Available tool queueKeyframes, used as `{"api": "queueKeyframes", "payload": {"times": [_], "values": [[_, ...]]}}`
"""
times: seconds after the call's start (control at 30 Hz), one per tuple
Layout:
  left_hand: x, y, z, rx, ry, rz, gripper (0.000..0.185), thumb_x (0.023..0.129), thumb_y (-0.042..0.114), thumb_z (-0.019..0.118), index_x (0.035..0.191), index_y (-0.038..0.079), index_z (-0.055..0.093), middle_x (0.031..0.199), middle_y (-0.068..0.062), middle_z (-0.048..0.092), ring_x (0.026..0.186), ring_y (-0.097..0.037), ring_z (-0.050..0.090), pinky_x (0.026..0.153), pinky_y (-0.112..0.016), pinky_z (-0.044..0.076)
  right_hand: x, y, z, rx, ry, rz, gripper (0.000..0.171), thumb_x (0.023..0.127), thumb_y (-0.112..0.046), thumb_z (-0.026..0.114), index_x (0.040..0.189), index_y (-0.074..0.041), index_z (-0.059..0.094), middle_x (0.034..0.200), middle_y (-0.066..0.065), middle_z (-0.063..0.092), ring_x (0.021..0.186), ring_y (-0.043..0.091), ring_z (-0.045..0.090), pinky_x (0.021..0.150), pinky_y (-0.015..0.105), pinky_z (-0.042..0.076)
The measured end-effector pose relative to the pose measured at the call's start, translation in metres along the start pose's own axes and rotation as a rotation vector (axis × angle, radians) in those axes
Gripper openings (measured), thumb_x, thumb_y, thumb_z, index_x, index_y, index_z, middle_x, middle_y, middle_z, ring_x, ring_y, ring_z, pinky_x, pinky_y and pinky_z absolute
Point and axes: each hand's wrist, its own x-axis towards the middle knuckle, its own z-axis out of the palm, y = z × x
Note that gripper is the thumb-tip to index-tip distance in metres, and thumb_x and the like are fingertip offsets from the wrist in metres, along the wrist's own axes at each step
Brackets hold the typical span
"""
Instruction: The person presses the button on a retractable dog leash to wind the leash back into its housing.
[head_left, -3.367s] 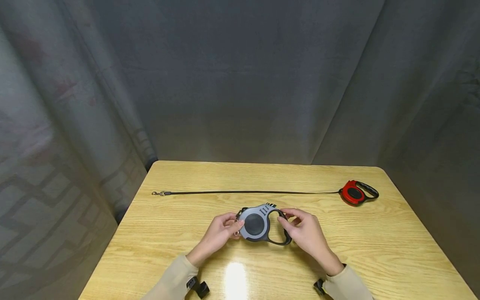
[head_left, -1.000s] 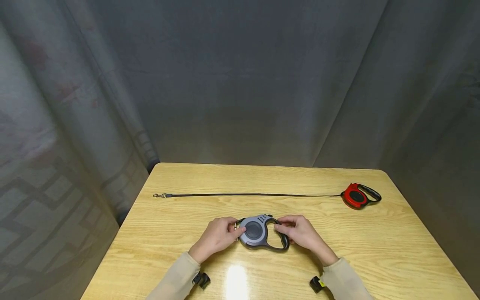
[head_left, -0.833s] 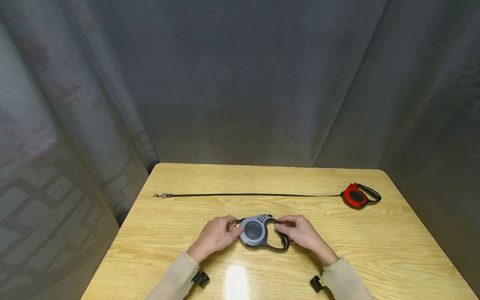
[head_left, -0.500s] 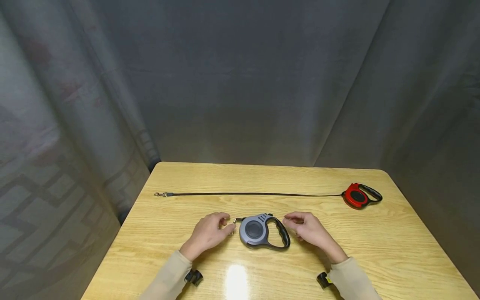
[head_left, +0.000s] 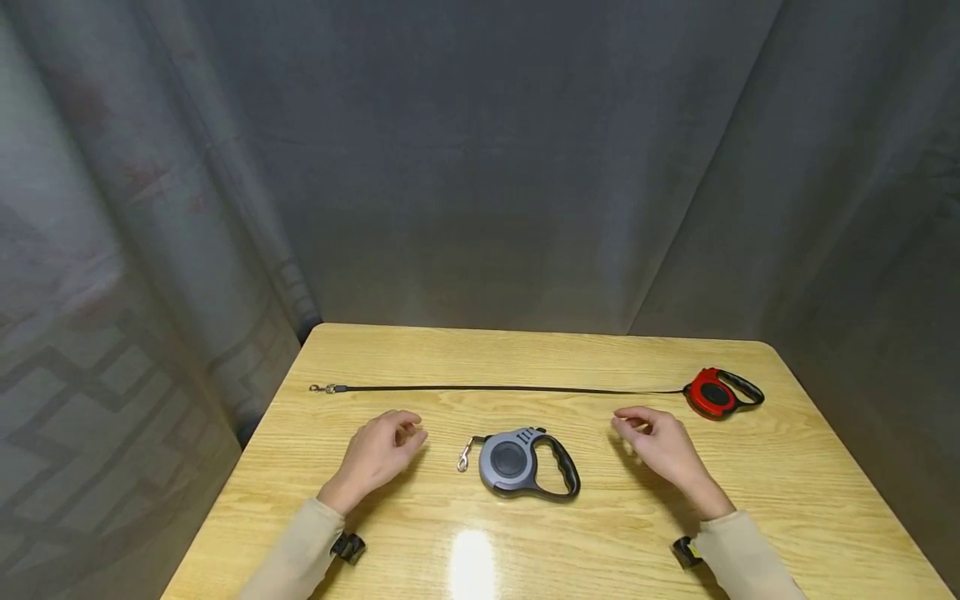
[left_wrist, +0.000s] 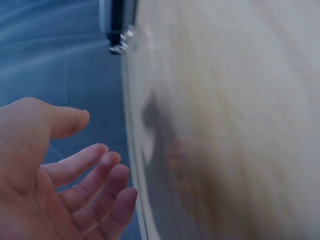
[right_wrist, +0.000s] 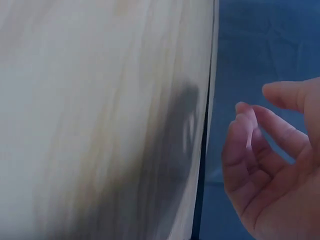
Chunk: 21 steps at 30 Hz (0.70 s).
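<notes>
Left hand and right hand apart, fingers loosely curled, holding nothing.

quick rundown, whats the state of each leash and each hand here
grey leash: flat on the table, cord wound in, only its clip sticking out, nobody holding it
red leash: flat near the far right corner, cord pulled out straight across to the left
left hand: empty, fingers loosely curled, apart from the grey leash
right hand: empty, fingers loosely curled, apart from both leashes
</notes>
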Motion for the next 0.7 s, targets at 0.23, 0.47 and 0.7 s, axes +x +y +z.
{"api": "queueKeyframes", "payload": {"times": [0.23, 0.47, 0.7], "values": [[-0.001, -0.021, -0.011, 0.010, 0.032, -0.028, 0.028, 0.100, 0.029, 0.075, 0.122, 0.013, 0.078, 0.103, 0.001, 0.075, 0.085, -0.010, 0.064, 0.075, -0.035, 0.052, 0.004, 0.016, -0.015, -0.059, 0.072, -0.016, 0.037, 0.106, -0.030, 0.068, 0.129, -0.002, 0.074, 0.108, 0.014, 0.077, 0.087, 0.019, 0.069, 0.066, 0.026, 0.051], [0.001, -0.034, -0.019, -0.006, 0.036, -0.043, 0.028, 0.102, 0.030, 0.073, 0.123, 0.013, 0.077, 0.106, 0.000, 0.076, 0.087, -0.012, 0.065, 0.076, -0.035, 0.052, 0.008, 0.027, -0.029, -0.068, 0.121, -0.005, 0.035, 0.105, -0.027, 0.068, 0.127, 0.000, 0.075, 0.107, 0.015, 0.078, 0.086, 0.017, 0.070, 0.067, 0.024, 0.051], [0.003, -0.042, -0.025, 0.010, 0.078, -0.040, 0.029, 0.103, 0.028, 0.071, 0.126, 0.011, 0.076, 0.107, -0.003, 0.075, 0.088, -0.015, 0.066, 0.076, -0.037, 0.052, 0.008, 0.033, -0.043, -0.064, 0.141, 0.001, 0.038, 0.107, -0.031, 0.065, 0.129, -0.002, 0.074, 0.112, 0.018, 0.077, 0.085, 0.007, 0.067, 0.068, 0.025, 0.052]]}}
